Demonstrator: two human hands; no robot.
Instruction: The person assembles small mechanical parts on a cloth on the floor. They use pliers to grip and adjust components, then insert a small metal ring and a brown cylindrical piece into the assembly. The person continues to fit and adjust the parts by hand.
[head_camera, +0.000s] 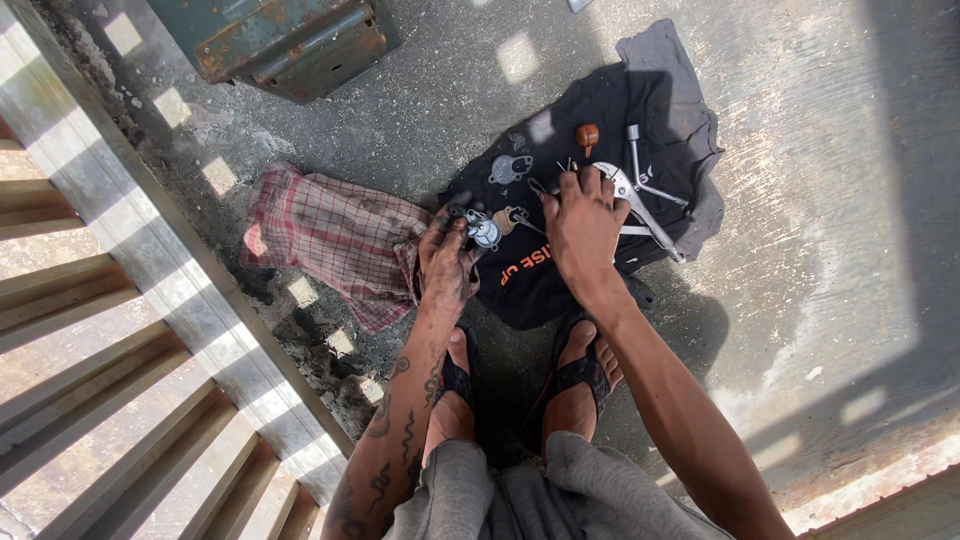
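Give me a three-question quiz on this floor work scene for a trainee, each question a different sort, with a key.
1. True or false: the left hand holds a small metal part.
2. Which lies beside the right hand? A) a hammer B) locking pliers C) a paint brush
3. Fill in: the tools rest on a dark ______ spread on the concrete floor.

Key
1. True; its fingers close around the part.
2. B; the pliers lie just right of the hand, near a socket wrench.
3. Cloth; a checked rag lies to its left.
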